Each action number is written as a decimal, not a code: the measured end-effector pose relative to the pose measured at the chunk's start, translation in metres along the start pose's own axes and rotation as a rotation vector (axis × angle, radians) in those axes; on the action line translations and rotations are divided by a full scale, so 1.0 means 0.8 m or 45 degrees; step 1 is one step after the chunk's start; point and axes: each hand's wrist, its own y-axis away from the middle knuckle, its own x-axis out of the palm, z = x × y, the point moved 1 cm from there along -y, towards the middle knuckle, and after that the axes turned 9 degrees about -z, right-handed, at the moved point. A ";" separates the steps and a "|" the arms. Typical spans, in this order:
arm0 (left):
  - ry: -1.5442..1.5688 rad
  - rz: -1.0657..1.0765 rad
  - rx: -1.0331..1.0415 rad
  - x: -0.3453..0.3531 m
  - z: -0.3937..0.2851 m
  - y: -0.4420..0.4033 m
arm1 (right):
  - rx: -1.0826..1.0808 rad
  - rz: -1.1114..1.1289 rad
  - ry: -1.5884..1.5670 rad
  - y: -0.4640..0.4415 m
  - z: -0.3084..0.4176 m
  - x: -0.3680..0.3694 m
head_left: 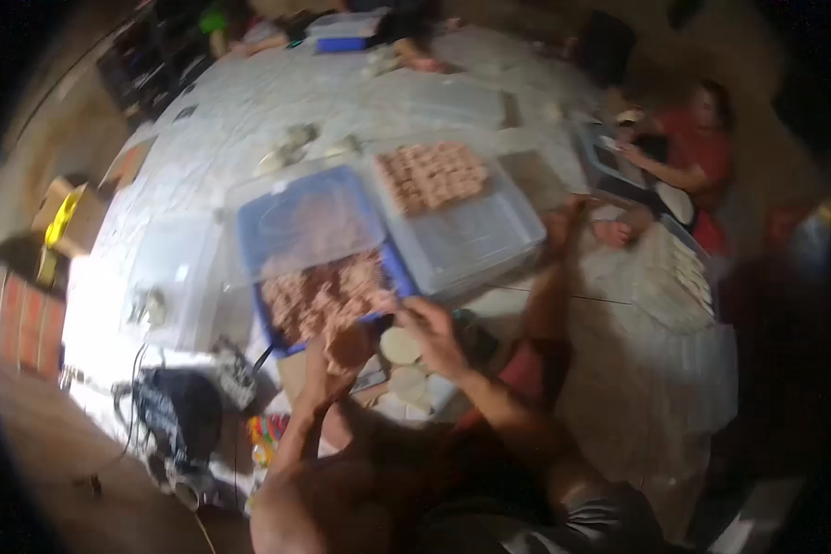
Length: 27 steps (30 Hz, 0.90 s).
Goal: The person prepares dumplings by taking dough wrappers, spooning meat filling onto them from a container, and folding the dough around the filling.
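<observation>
My left hand (323, 369) is wrapped round a round brownish-pink piece (349, 346) at the near edge of a blue tray (246, 222). Pinkish minced filling (319, 295) fills the near part of that tray, under a clear lid (295, 214). My right hand (432, 334) is closed at the tray's near right corner; what its fingers hold is too blurred to name. Pale round discs (401, 345) lie just below it, between my hands, with more pale pieces nearer my body.
A clear container (471, 254) with rows of pinkish pieces (431, 175) stands right of the tray. Another person in red (697, 148) sits at the right beside a bin. A dark bag (180, 411) lies left, cardboard boxes (74, 217) beyond.
</observation>
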 end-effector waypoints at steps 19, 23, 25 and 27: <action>0.598 -0.516 -0.058 0.007 -0.038 -0.013 | 0.349 0.283 0.064 0.082 -0.074 -0.023; 0.135 -0.276 0.085 0.014 0.001 -0.002 | -0.541 0.043 0.359 0.080 -0.101 0.005; 0.056 -0.361 0.090 -0.001 -0.011 -0.004 | -0.186 0.050 0.461 0.072 -0.069 0.001; 0.701 -0.287 -0.206 -0.009 -0.024 -0.005 | -0.096 0.046 0.344 0.066 -0.066 -0.013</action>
